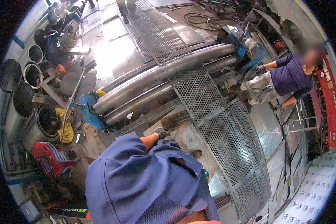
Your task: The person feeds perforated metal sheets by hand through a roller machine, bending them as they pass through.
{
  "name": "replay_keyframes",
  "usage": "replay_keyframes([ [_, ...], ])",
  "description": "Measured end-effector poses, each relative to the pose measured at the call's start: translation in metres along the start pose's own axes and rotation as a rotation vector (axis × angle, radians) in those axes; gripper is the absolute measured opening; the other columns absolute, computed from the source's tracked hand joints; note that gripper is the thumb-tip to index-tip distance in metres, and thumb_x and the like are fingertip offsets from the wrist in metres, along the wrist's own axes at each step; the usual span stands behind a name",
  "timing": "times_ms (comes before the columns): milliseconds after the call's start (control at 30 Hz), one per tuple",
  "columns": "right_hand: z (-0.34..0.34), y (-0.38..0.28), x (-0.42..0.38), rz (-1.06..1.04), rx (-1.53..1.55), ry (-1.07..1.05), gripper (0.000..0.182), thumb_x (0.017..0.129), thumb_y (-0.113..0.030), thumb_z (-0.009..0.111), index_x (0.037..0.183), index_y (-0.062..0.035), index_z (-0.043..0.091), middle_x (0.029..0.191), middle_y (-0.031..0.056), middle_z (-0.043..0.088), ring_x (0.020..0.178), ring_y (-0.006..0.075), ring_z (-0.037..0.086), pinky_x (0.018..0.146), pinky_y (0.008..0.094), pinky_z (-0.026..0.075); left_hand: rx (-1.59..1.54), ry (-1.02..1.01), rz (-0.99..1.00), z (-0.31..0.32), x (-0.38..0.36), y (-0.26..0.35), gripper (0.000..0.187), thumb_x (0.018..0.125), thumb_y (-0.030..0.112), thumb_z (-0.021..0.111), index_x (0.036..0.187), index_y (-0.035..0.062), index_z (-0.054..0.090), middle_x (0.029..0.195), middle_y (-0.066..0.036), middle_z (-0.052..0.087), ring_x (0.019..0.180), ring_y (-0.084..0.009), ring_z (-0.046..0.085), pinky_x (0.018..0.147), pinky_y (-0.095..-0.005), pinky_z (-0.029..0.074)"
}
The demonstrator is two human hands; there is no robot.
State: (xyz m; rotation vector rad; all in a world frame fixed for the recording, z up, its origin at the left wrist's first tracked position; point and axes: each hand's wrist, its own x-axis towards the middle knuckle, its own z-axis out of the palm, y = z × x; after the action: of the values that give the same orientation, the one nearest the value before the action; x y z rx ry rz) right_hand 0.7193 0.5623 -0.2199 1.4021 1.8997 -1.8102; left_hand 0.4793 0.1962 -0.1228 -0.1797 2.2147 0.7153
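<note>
Head view, looking down over the person's own blue shirt (pixel 138 183). One gloved hand (pixel 161 132) shows at the end of a bare forearm, reaching out from the blue sleeve toward the frame of the rolling machine (pixel 145 119). It sits just beside the lower roller (pixel 145 98), near the machine's edge. The glove looks curled, but whether its grip holds anything cannot be told: too small, partly hidden. Which hand it is cannot be told for certain either; it looks like the left. The other hand is out of view.

A long perforated metal sheet (pixel 205 97) runs diagonally through the rollers, from top centre down to bottom right. It lies over the upper roller (pixel 164 71) and curves down toward the floor at lower right. The two rollers lie parallel, one just beside the other, held in a blue end bracket (pixel 89 112) on the left.

A co-worker in a purple shirt (pixel 291 76) crouches at the far right end of the machine, gloved hand (pixel 259 69) at the blue housing (pixel 246 48) there.

Left side: several open metal cylinders (pixel 24 99) standing together, a yellow cloth (pixel 66 128) beside them, a red stool (pixel 50 156) lower down. A black cable (pixel 199 18) lies coiled on the floor at top.
</note>
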Motion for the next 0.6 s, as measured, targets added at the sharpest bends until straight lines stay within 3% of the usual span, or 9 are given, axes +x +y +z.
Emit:
replay_keyframes([
  [433,-0.004,0.021,-0.009,-0.018,0.031,0.039,0.02,0.079,-0.016,0.066,0.096,-0.0079,0.059,0.083,0.0057,0.06,0.074,0.0192,0.058,0.065,0.0331,0.048,-0.019,0.011,0.053,0.004,0.001,-0.01,0.039,0.076,0.044,0.058,0.1,0.0147,0.069,0.099,-0.013,0.066,0.092,-0.0298,0.062,0.08,-0.0394,0.048],
  [600,-0.004,0.033,-0.01,-0.029,0.048,0.063,0.02,0.079,-0.016,0.066,0.097,-0.0078,0.059,0.084,0.0057,0.06,0.074,0.0191,0.058,0.065,0.033,0.048,-0.096,-0.051,-0.07,0.005,0.012,-0.018,0.048,0.074,0.045,0.061,0.109,0.0129,0.064,0.102,-0.016,0.065,0.096,-0.0307,0.061,0.081,-0.0389,0.048],
])
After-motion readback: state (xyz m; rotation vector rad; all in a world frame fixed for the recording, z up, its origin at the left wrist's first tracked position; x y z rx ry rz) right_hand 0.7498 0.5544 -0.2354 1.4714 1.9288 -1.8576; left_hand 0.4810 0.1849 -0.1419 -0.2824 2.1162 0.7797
